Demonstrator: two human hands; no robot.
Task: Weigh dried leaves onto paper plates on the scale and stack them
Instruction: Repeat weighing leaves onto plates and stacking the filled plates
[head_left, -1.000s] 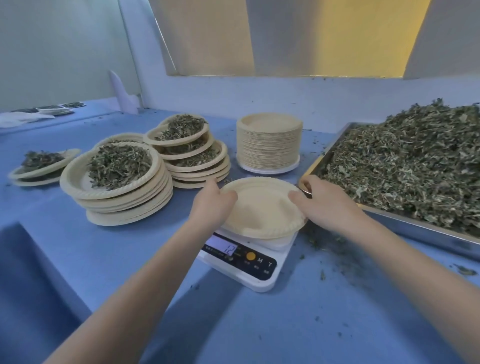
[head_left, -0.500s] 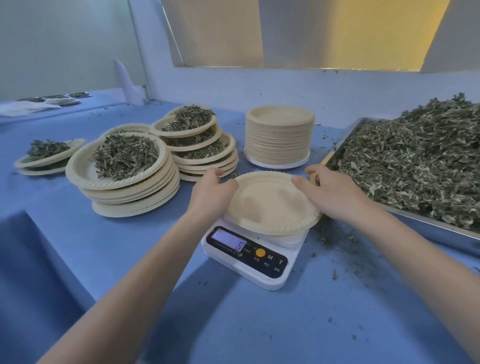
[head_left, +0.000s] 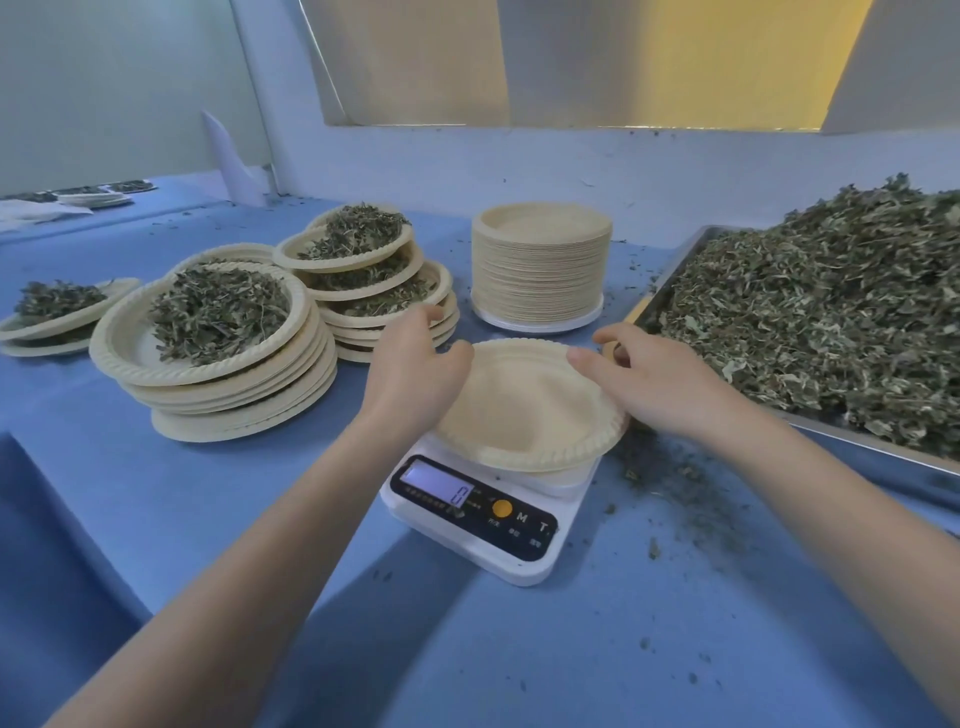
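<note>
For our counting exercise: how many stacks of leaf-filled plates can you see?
3: a far-left stack, a front stack left of the scale, a back stack behind it. Distant plates may hide more.
</note>
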